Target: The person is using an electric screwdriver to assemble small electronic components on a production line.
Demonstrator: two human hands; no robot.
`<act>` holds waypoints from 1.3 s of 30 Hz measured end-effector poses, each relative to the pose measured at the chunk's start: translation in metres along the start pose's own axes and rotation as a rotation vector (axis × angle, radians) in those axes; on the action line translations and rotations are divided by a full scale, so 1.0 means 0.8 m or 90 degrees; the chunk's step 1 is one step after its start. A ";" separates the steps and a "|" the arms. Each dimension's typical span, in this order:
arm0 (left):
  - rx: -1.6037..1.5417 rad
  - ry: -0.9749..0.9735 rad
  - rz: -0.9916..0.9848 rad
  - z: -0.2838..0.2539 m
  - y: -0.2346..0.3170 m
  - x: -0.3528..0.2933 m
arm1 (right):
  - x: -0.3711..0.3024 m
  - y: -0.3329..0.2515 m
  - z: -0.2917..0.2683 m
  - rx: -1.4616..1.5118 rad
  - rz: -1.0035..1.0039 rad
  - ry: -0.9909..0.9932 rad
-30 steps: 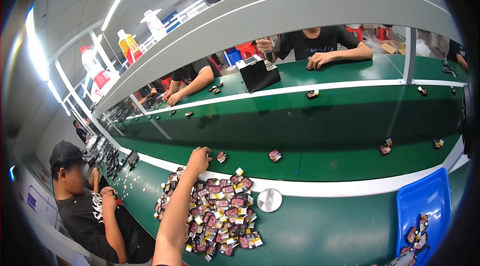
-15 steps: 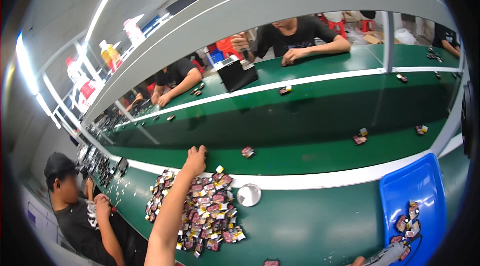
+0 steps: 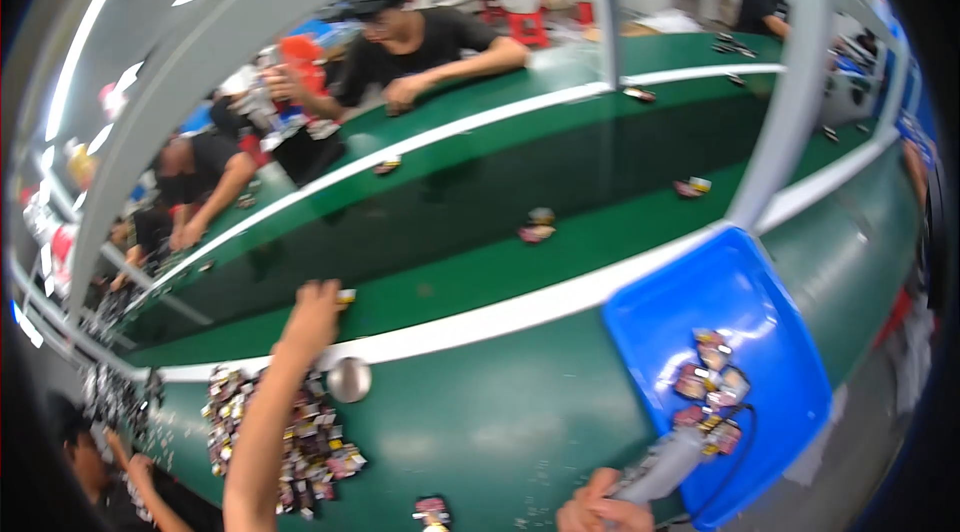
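My left hand reaches over the green belt, its fingers curled at a small electronic module with a yellow-white label. The hand covers most of that module, and blur softens the fingertips. Under my left forearm spreads a heap of similar dark and pink modules. My right hand, low in the picture, is wrapped round a grey handheld tool with a black cable. The tool's front end lies over a blue tray, beside several modules in it. Its exact kind is unclear.
A round metal dish stands beside the heap; a single module lies near the front. More modules sit on the belt. A grey post rises behind the tray. Co-workers sit across the belt and at left.
The view has swung right, bringing in more of the tray and my right hand. My left hand has closed the gap to the module on the belt.
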State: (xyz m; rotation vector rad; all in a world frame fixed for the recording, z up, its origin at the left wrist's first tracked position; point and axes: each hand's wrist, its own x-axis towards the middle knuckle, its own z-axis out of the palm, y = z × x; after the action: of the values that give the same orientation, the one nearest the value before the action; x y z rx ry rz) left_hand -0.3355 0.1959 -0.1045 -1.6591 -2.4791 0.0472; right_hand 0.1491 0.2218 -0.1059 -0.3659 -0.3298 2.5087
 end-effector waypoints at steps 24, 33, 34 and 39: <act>-0.435 -0.003 0.319 -0.092 0.313 -0.091 | 0.000 0.003 -0.021 -0.077 -0.042 -0.007; -0.388 0.057 0.290 -0.062 0.319 -0.121 | 0.006 0.006 -0.014 -0.107 -0.033 -0.015; -0.382 0.049 0.297 -0.055 0.320 -0.114 | 0.006 0.006 -0.015 -0.109 -0.040 -0.019; -0.337 0.068 0.368 -0.052 0.322 -0.100 | 0.006 0.008 -0.015 -0.099 -0.051 -0.005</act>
State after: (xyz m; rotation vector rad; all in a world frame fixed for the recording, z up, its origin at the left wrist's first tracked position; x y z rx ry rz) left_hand -0.0639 0.2189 -0.1021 -2.4559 -1.9499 -0.6587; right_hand 0.1456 0.2214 -0.1197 -0.3973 -0.5338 2.4139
